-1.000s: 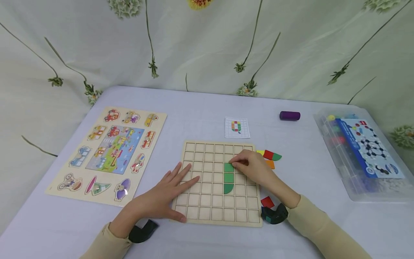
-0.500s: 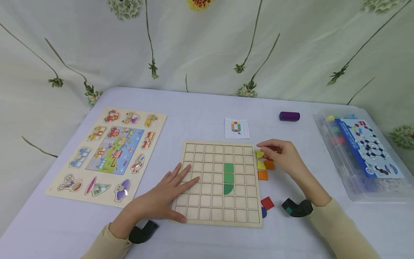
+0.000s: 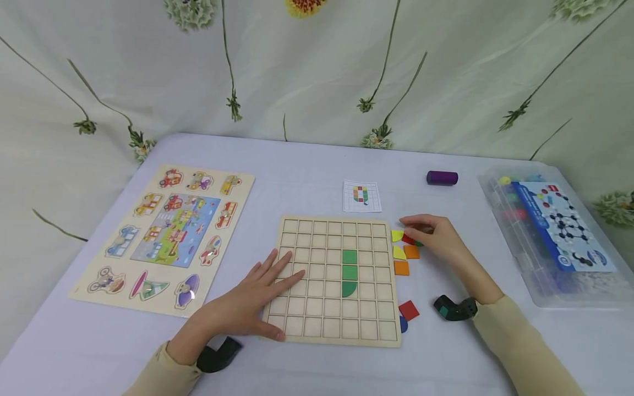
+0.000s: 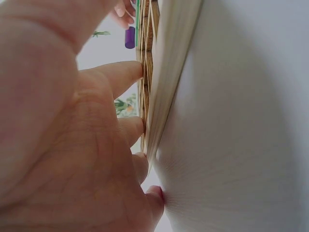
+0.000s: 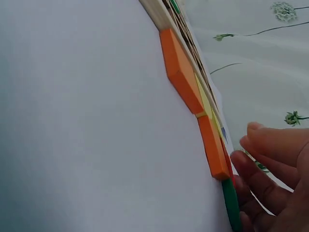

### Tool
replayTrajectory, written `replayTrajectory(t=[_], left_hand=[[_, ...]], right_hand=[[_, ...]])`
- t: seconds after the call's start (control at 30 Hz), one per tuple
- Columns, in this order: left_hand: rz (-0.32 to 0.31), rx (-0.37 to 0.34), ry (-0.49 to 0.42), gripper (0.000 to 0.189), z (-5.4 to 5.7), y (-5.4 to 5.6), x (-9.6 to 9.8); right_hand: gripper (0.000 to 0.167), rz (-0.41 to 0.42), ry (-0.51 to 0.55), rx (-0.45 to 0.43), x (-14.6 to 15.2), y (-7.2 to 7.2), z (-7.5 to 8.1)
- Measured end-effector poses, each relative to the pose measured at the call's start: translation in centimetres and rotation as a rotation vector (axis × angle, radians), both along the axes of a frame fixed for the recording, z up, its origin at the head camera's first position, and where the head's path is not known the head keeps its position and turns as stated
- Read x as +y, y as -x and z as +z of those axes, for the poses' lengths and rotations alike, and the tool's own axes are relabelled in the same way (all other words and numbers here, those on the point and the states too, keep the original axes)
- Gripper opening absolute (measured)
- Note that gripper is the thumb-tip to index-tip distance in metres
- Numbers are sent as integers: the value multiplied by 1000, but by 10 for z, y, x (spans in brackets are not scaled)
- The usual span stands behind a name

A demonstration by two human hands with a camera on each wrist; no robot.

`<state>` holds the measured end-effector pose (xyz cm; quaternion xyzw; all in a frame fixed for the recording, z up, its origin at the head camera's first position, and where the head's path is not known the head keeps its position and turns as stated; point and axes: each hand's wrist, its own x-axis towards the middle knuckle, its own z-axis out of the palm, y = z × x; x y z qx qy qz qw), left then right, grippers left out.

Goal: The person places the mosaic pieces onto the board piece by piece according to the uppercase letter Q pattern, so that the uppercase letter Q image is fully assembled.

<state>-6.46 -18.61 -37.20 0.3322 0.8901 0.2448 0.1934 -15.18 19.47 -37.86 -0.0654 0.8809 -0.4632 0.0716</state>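
Observation:
A wooden grid board (image 3: 307, 305) lies on the table. Three green pieces sit in a column of its cells: two squares (image 3: 349, 257) and a quarter-round (image 3: 349, 289) below. My left hand (image 3: 247, 300) rests spread on the board's left edge, fingertips on the grid in the left wrist view. Off the board's upper right side, my right hand (image 3: 436, 234) is over a red piece (image 3: 408, 240) and a green piece (image 5: 231, 203), partly covering both. Its fingers are loosely bent, and I see nothing held. Yellow pieces (image 3: 398, 236) and orange squares (image 3: 411, 252) lie beside it.
A red square (image 3: 409, 310) and a blue piece (image 3: 404, 324) lie near the board's lower right. Behind it is a pattern card (image 3: 362, 196). Further out are a purple cylinder (image 3: 442, 177), a picture puzzle (image 3: 168, 236) and a clear plastic case (image 3: 555, 291).
My right hand has left the upper green square in the grid and moved right to the loose pieces, then shifted slightly right over the red and green ones. The left hand stays put.

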Motion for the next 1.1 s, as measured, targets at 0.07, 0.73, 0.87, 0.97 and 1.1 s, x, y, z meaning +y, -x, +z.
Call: replayTrajectory(t=[0.07, 0.73, 0.87, 0.97, 1.1], left_hand=[[0, -3, -2, 106, 0, 0, 0], [-1, -22, -8, 105, 0, -1, -1], [1, -19, -10, 105, 0, -1, -1], [0, -18, -15, 104, 0, -1, -1], [-9, -8, -11, 104, 0, 0, -1]], right_hand=[[30, 31, -33, 0, -3, 3, -3], [17, 74, -107, 101, -10, 2, -14], [14, 62, -102, 86, -9, 0, -13], [11, 50, -89, 93, -8, 0, -11], [9, 24, -47, 135, -7, 0, -6]])
